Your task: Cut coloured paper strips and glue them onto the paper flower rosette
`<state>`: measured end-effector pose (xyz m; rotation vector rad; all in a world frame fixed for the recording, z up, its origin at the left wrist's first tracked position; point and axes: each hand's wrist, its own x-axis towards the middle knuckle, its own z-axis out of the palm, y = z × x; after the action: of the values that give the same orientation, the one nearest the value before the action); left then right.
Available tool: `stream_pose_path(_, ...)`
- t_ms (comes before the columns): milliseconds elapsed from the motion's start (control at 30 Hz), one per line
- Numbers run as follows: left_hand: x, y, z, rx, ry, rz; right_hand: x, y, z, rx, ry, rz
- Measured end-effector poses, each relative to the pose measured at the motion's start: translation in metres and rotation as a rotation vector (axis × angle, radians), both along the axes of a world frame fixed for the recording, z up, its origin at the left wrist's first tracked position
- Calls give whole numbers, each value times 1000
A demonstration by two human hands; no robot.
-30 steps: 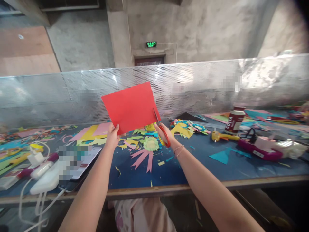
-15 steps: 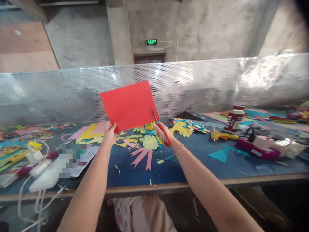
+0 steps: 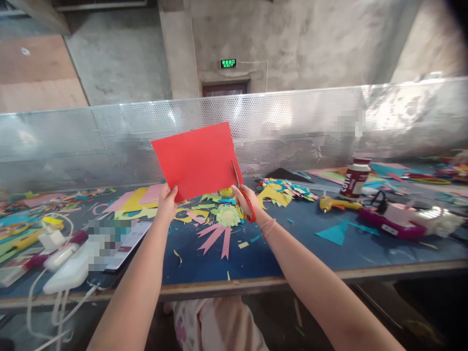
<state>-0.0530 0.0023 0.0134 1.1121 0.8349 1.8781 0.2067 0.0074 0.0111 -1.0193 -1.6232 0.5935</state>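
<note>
A sheet of red paper (image 3: 195, 161) is held up over the table, tilted, its lower left corner pinched in my left hand (image 3: 168, 202). My right hand (image 3: 246, 202) grips a pair of scissors (image 3: 250, 207) with red and yellow handles. One dark blade lies across the sheet's right part, near its lower right corner; whether the blades are fully closed I cannot tell. Beneath the hands, a pale green paper rosette (image 3: 224, 216) rests on the table with pink paper ribbons (image 3: 216, 241) fanned out below it.
Paper scraps (image 3: 276, 195) litter the blue table (image 3: 197, 273). On the right stand a yellow glue gun (image 3: 338, 204), a bottle (image 3: 355, 179) and a purple power strip (image 3: 393, 224). Chargers with white cables (image 3: 68, 278) and a phone (image 3: 127, 246) lie left. A perforated metal screen (image 3: 310, 131) runs behind.
The red sheet's right edge and the scissors have shifted slightly right. My left hand keeps its hold on the corner, nearly still.
</note>
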Motion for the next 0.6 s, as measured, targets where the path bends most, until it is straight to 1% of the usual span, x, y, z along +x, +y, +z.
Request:
stream_pose_path(167, 2, -2, 2, -21, 13, 6, 0, 7, -6, 24, -66, -92)
stream_pose_path(300, 3, -2, 2, -21, 25, 4, 0, 13, -11, 39, -105, -139)
stream_pose_path(500, 2, -1, 1, -34, 30, 12, -1, 11, -9, 70, -141, -185)
stream_pose_path(600, 1, 0, 1, -26, 36, 17, -1, 10, -7, 66, -139, -184)
